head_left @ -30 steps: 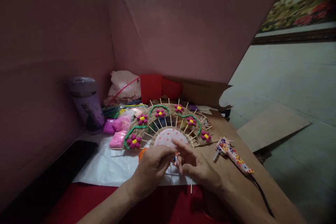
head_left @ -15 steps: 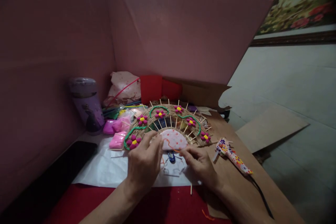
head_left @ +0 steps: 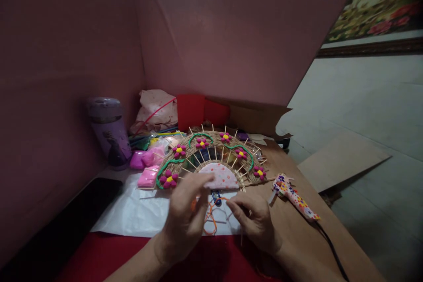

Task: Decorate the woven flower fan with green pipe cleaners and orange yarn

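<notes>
A half-round woven fan of twine and thin sticks [head_left: 213, 139], with magenta clay flowers and green strands, lies in front. At its base is a white dotted half-circle [head_left: 220, 176]. My right hand [head_left: 254, 218] is closed, its thumb and forefinger pinching an orange cord [head_left: 214, 225] below the half-circle. My left hand [head_left: 187, 216] is at the fan's lower left, blurred, its fingers bent over loops of the cord; what it holds cannot be made out. Between the hands, a small blue item [head_left: 216, 198] lies on the white sheet [head_left: 132, 211].
A purple tumbler [head_left: 110, 134] stands at the left beside pink packets [head_left: 148, 177]. A black flat object [head_left: 99, 194] lies near it. At the right, a flower-patterned glue gun [head_left: 297, 198] with a black cable rests on brown cardboard [head_left: 317, 238].
Both hands have moved lower, toward me. The orange cord has come off the dotted half-circle and now hangs in loops below it, between my hands.
</notes>
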`<state>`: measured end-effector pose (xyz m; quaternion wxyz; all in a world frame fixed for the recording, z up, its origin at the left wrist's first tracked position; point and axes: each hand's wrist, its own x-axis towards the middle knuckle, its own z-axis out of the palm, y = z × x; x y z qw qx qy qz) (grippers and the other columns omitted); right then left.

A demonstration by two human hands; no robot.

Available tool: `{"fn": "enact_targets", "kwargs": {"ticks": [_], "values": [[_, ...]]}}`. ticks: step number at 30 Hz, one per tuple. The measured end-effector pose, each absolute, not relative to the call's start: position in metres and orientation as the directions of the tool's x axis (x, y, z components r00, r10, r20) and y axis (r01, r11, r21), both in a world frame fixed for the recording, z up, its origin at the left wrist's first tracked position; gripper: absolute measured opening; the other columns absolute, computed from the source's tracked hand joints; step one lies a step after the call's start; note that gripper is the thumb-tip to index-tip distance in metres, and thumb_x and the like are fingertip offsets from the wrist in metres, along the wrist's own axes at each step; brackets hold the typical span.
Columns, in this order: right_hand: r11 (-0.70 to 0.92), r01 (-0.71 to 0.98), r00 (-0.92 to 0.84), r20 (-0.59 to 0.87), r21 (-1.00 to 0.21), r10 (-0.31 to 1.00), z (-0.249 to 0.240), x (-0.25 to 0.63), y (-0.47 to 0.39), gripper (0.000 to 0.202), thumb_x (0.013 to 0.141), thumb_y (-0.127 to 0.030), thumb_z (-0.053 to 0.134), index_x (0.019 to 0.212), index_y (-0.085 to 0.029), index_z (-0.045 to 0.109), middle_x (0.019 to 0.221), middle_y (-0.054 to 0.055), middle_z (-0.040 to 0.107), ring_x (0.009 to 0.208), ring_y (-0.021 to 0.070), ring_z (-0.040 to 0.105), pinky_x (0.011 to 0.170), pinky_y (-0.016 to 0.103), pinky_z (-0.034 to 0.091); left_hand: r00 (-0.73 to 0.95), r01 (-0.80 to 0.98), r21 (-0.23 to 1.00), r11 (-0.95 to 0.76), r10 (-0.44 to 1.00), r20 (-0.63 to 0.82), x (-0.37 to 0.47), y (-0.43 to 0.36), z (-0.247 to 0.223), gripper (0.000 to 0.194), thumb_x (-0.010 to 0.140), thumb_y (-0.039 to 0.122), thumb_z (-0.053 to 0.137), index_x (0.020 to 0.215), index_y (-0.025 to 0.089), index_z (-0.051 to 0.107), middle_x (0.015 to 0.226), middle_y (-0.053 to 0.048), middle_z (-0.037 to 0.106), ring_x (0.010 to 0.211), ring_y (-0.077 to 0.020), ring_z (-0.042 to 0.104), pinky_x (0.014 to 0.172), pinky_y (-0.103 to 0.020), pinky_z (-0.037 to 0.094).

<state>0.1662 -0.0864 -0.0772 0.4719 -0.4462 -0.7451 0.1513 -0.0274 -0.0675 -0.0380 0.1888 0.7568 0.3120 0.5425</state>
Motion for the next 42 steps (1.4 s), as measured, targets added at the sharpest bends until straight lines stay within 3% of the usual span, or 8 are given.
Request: {"fn": "enact_targets", "kwargs": {"ticks": [3, 8, 12, 16, 25, 29, 36, 42], "values": [[0.607, 0.520, -0.249, 0.574, -0.601, 0.780, -0.074, 0.161, -0.090, 0.018, 0.086, -0.019, 0.052, 0.069, -0.019, 0.060, 0.057, 0.000, 0.053, 0.051, 0.0116, 0.046, 0.052, 0.025, 0.033, 0.550, 0.163, 0.758, -0.632, 0.696, 0.462, -0.014, -0.073, -0.046, 0.037, 0.081, 0.010, 0.047, 0.115, 0.021, 0.058, 0.103, -0.009, 0.067, 0.088, -0.0170, 0.061, 0.078, -0.029, 0.049], [0.605, 0.569, -0.237, 0.593, -0.557, 0.770, -0.080, 0.165, -0.089, 0.020, 0.086, -0.020, 0.052, 0.067, -0.019, 0.057, 0.055, -0.001, 0.050, 0.050, 0.0109, 0.045, 0.051, 0.024, 0.032, 0.532, 0.241, 0.844, -0.479, 0.792, 0.298, -0.007, -0.069, -0.057, 0.019, 0.081, 0.013, 0.050, 0.073, 0.016, 0.067, 0.063, -0.002, 0.064, 0.057, -0.0113, 0.055, 0.055, -0.021, 0.041], [0.505, 0.605, -0.112, 0.562, -0.616, 0.820, -0.082, 0.169, -0.081, 0.018, 0.089, -0.022, 0.048, 0.077, -0.019, 0.061, 0.064, 0.001, 0.055, 0.059, 0.0134, 0.051, 0.057, 0.025, 0.037, 0.336, 0.237, 0.864, -0.445, 0.872, 0.357, -0.014, -0.060, -0.057, 0.017, 0.082, 0.021, 0.052, 0.071, 0.015, 0.064, 0.060, -0.001, 0.060, 0.054, -0.0103, 0.052, 0.050, -0.020, 0.038], [0.499, 0.741, -0.304, 0.438, -0.449, 0.846, -0.077, 0.163, -0.076, 0.016, 0.088, -0.025, 0.049, 0.088, -0.021, 0.065, 0.083, 0.005, 0.057, 0.075, 0.0167, 0.053, 0.066, 0.028, 0.040, 0.170, 0.182, 0.897, -0.402, 0.912, 0.374, -0.020, -0.053, -0.053, 0.017, 0.083, 0.028, 0.052, 0.077, 0.016, 0.063, 0.063, -0.001, 0.062, 0.054, -0.0101, 0.052, 0.048, -0.020, 0.039], [0.405, 0.890, -0.338, 0.294, -0.209, 0.894, -0.072, 0.154, -0.078, 0.017, 0.084, -0.034, 0.056, 0.076, -0.019, 0.058, 0.084, 0.005, 0.057, 0.078, 0.0179, 0.052, 0.066, 0.028, 0.038, 0.206, 0.325, 0.721, -0.612, 0.790, 0.578, -0.017, -0.056, -0.055, 0.013, 0.083, 0.017, 0.051, 0.080, 0.017, 0.064, 0.073, -0.003, 0.067, 0.064, -0.0124, 0.059, 0.060, -0.023, 0.044], [0.386, 0.908, -0.333, 0.281, -0.161, 0.900, -0.066, 0.151, -0.078, 0.013, 0.083, -0.021, 0.054, 0.071, -0.018, 0.060, 0.079, 0.005, 0.059, 0.073, 0.0168, 0.053, 0.063, 0.028, 0.036, 0.217, 0.327, 0.697, -0.638, 0.769, 0.602, -0.017, -0.056, -0.057, 0.013, 0.083, 0.016, 0.051, 0.079, 0.017, 0.064, 0.073, -0.003, 0.067, 0.065, -0.0129, 0.060, 0.060, -0.023, 0.045], [0.362, 0.808, -0.367, 0.085, -0.464, 0.926, -0.018, 0.190, -0.071, 0.018, 0.067, -0.007, 0.057, 0.053, -0.016, 0.051, 0.050, -0.004, 0.049, 0.049, 0.0081, 0.042, 0.045, 0.020, 0.026, 0.243, 0.363, 0.657, -0.661, 0.747, 0.618, -0.018, -0.054, -0.060, 0.011, 0.082, 0.015, 0.052, 0.081, 0.017, 0.062, 0.073, -0.002, 0.066, 0.064, -0.0124, 0.060, 0.059, -0.022, 0.044], [0.046, 0.540, -0.293, -0.136, -0.840, 0.947, 0.025, 0.234, -0.070, 0.021, 0.075, -0.028, 0.064, 0.062, -0.018, 0.050, 0.053, 0.000, 0.062, 0.045, 0.0111, 0.056, 0.037, 0.018, 0.035, 0.233, 0.336, 0.662, -0.670, 0.740, 0.631, -0.018, -0.052, -0.061, 0.011, 0.082, 0.017, 0.053, 0.079, 0.018, 0.063, 0.073, -0.002, 0.066, 0.065, -0.0131, 0.060, 0.060, -0.023, 0.044]]}}
